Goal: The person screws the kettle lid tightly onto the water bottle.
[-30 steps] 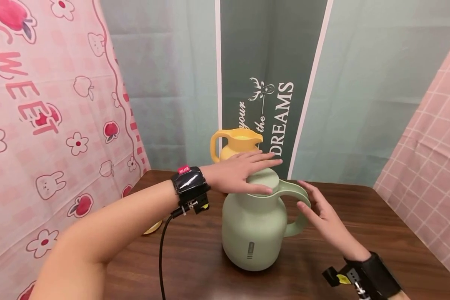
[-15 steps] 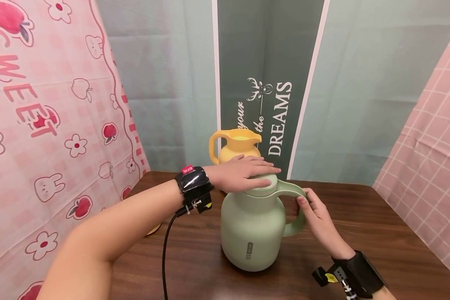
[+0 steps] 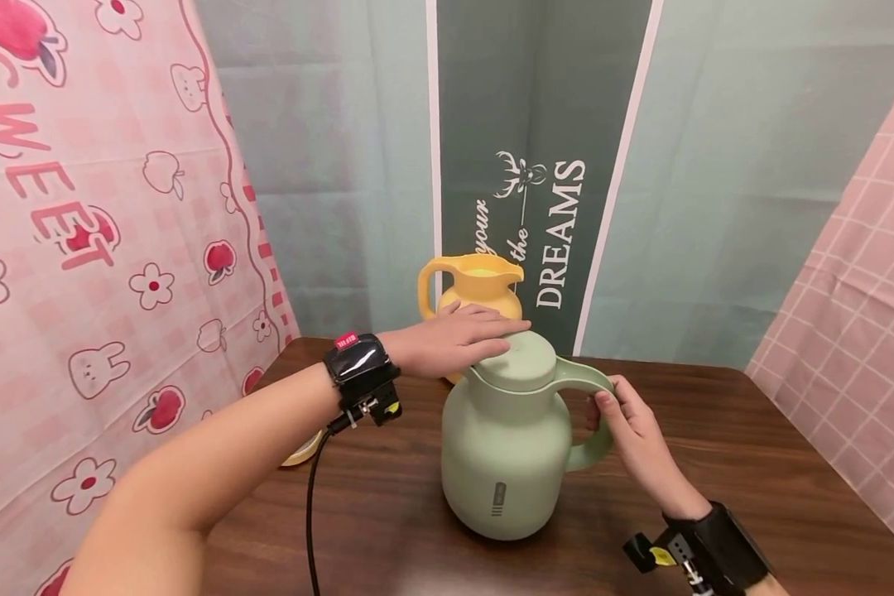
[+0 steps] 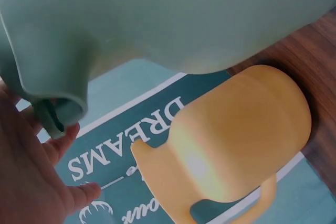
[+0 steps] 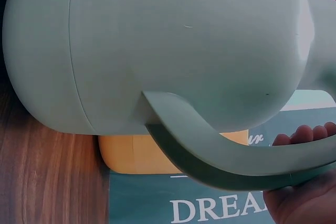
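A pale green jug (image 3: 505, 451) with a lid (image 3: 517, 362) stands upright on the dark wooden table (image 3: 715, 447). My left hand (image 3: 458, 338) lies across the lid's back left edge with the fingers stretched out flat. My right hand (image 3: 627, 424) has its fingers curled round the green handle (image 3: 588, 382) on the jug's right side. The left wrist view shows the green jug (image 4: 184, 14) close up beside my left hand (image 4: 31, 171). In the right wrist view the handle (image 5: 210, 153) runs into my right hand (image 5: 307, 195).
Just behind the green jug stands a yellow jug (image 3: 471, 288), uncovered, against the backdrop; it also shows as the yellow jug (image 4: 236, 140) from the left wrist. A yellow lid (image 3: 301, 451) lies on the table at the left. Pink cloth hangs on both sides.
My right hand went from open beside the handle to gripping it. My left hand slid back leftward over the lid, baring more of its top.
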Demonstrator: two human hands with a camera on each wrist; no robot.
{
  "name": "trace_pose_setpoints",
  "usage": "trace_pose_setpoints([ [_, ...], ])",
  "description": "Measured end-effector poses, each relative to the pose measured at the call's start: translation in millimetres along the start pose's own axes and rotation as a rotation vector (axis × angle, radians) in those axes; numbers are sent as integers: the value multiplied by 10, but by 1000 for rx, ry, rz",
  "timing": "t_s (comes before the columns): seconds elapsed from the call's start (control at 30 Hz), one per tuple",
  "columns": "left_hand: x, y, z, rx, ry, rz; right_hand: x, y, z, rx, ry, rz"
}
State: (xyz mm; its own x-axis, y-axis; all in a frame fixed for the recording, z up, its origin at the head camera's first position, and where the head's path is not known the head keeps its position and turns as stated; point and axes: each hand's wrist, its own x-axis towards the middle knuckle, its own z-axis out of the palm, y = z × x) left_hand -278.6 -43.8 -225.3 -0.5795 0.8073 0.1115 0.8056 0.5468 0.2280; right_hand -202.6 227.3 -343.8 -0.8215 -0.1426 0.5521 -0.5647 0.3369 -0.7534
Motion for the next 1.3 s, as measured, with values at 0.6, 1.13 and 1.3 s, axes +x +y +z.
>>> trace_pose_setpoints([
  [0.6, -274, -192, 76, -100, 131, 135, 6, -21, 8, 2, 5, 15],
  [1.13, -369, -215, 257, 9, 317, 200, 12, -12, 29, 12, 20, 26],
  [1.3, -405, -183, 294, 30, 388, 241, 10, -1, 37, 12, 27, 23],
])
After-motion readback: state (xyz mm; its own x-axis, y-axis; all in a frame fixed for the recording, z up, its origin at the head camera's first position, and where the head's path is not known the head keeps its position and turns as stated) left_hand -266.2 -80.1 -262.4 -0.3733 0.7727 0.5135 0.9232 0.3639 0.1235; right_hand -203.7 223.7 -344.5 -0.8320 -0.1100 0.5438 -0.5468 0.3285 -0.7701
